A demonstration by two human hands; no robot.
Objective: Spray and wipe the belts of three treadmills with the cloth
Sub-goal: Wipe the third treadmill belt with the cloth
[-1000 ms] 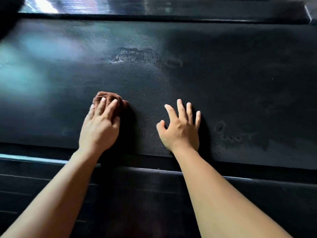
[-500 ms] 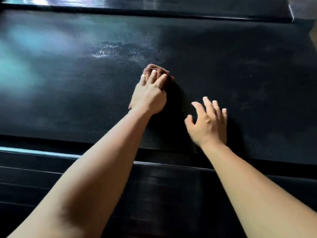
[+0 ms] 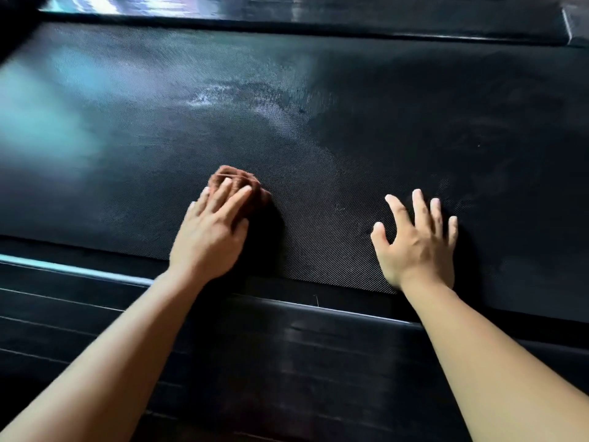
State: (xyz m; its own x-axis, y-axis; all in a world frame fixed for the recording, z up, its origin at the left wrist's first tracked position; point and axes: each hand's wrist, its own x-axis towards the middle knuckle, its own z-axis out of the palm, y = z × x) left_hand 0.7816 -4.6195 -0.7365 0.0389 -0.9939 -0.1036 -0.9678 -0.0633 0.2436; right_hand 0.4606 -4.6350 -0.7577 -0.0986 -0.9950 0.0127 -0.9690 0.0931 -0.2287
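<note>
A black textured treadmill belt (image 3: 366,129) fills most of the head view. A bunched brown cloth (image 3: 237,180) lies on its near half. My left hand (image 3: 213,231) presses flat on the cloth with straight fingers, covering most of it. My right hand (image 3: 417,240) rests on the bare belt to the right, fingers spread, holding nothing. A wet smear (image 3: 223,95) shines on the belt beyond the cloth.
The near side rail (image 3: 302,339) of the treadmill runs under both forearms. The far side rail (image 3: 287,11) gleams along the top. A corner of the frame (image 3: 573,23) shows at the top right. No spray bottle is in view.
My left hand has drawn the cloth back toward me from the middle of the belt. My right hand stays planted on the belt.
</note>
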